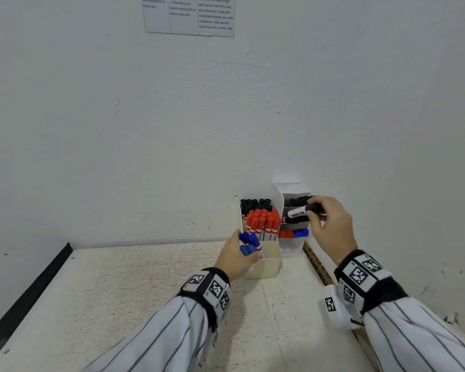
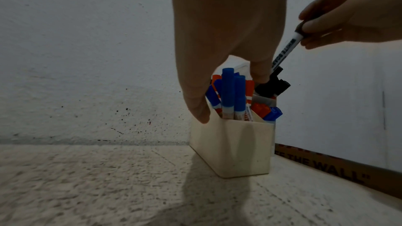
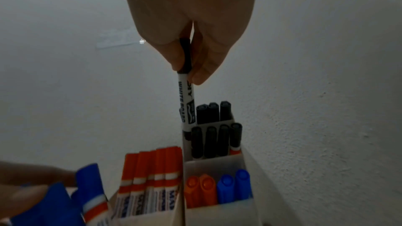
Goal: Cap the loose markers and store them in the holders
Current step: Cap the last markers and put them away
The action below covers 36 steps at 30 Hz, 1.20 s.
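Head view, centre right of the frame: the right hand (image 1: 330, 226) pinches a black whiteboard marker (image 1: 300, 211) by its capped end between thumb and fingertips, the white barrel pointing down and left into the white tiered holder (image 1: 293, 187) that stands against the wall. Holding the cap end leaves the whole barrel free to slide between neighbours. In the right wrist view the barrel's lower end is already level with the black markers (image 3: 214, 141) of the middle tier, at their left edge; the marker appears part-way in, not yet seated. The upper tier holds more black caps, the lowest tier red and blue markers (image 3: 217, 190) standing cap-up.

Just left of it stands the beige holder (image 1: 266, 267), stepped in rows: black caps at the back, red markers (image 1: 262, 222) in the middle, blue markers (image 1: 249, 244) in front. The left hand (image 1: 235, 257) rests at this holder's left front corner; in the left wrist view its fingers curve over the rim beside the blue markers. Whether they clasp a marker or only touch the rim cannot be told. The likely purpose is to steady the holders while the other hand inserts.

No loose marker shows on the speckled table (image 1: 118, 304), so the task seems near its end. A printed sheet (image 1: 189, 14) hangs on the wall, top centre.
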### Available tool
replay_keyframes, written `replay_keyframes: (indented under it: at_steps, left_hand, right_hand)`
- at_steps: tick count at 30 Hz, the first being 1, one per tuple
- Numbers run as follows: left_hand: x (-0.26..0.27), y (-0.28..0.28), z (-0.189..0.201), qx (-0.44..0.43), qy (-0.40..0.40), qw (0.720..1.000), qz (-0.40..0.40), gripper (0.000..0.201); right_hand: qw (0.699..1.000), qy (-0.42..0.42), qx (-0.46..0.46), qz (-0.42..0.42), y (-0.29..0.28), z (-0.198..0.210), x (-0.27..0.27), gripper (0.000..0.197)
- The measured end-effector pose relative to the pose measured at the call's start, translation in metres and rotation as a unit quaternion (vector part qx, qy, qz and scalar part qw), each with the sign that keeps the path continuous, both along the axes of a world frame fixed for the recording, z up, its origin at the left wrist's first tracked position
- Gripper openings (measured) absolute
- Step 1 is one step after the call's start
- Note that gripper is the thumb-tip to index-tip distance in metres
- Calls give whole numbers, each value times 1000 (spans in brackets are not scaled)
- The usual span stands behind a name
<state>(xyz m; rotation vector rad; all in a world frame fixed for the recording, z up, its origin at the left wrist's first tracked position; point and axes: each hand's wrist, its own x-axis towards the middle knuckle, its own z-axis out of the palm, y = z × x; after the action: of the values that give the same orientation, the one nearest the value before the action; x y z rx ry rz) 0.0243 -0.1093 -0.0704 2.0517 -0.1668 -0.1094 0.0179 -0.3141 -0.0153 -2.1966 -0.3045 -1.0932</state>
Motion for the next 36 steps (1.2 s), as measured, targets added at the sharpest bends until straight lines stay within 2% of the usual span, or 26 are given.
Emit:
replay_keyframes:
  at_steps: [2, 6, 10, 13, 16, 18, 20, 22, 24, 26, 30, 33, 36]
  left_hand:
    - [2, -1, 1, 4, -35, 999, 1, 55]
    - [6, -1, -4, 2, -85, 996, 4, 46]
    - [10, 0, -11, -25, -99, 995, 6, 46]
    - [13, -2, -15, -60, -84, 995, -2, 53]
    - [14, -5, -17, -69, -76, 995, 2, 56]
    - [14, -6, -16, -75, -79, 994, 7, 54]
    - [15, -6, -16, -78, -85, 993, 16, 52]
    - [16, -7, -17, -85, -96, 991, 29, 48]
    - [17, -7, -18, -101, -102, 989, 42, 45]
    - [18, -6, -18, -113, -101, 987, 49, 43]
    - [20, -4, -17, -123, -99, 986, 46, 41]
    - [22, -6, -13, -119, -116, 985, 53, 37]
    - [20, -9, -6, -110, -168, 978, 64, 34]
  right_hand:
    - [999, 7, -40, 12, 0, -7, 8, 22]
    - [998, 48, -51, 9, -2, -20, 24, 28]
    - [994, 90, -63, -21, -3, -28, 35, 22]
    - [988, 133, -72, -36, -5, -34, 45, 20]
    - [989, 99, -91, -66, 2, -39, 43, 20]
    - [994, 35, -94, -41, 15, -41, 32, 17]
    - [994, 38, -100, 25, 33, -45, 21, 18]
    - [982, 125, -96, 102, 51, -50, 14, 33]
    - [958, 226, -96, 150, 63, -58, 12, 52]
    - [948, 264, -88, 157, 71, -65, 15, 59]
    - [949, 281, -115, 85, 73, -65, 22, 55]
    - [951, 285, -48, 113, 72, -58, 26, 45]
    - [965, 231, 1, 122, 70, -51, 26, 36]
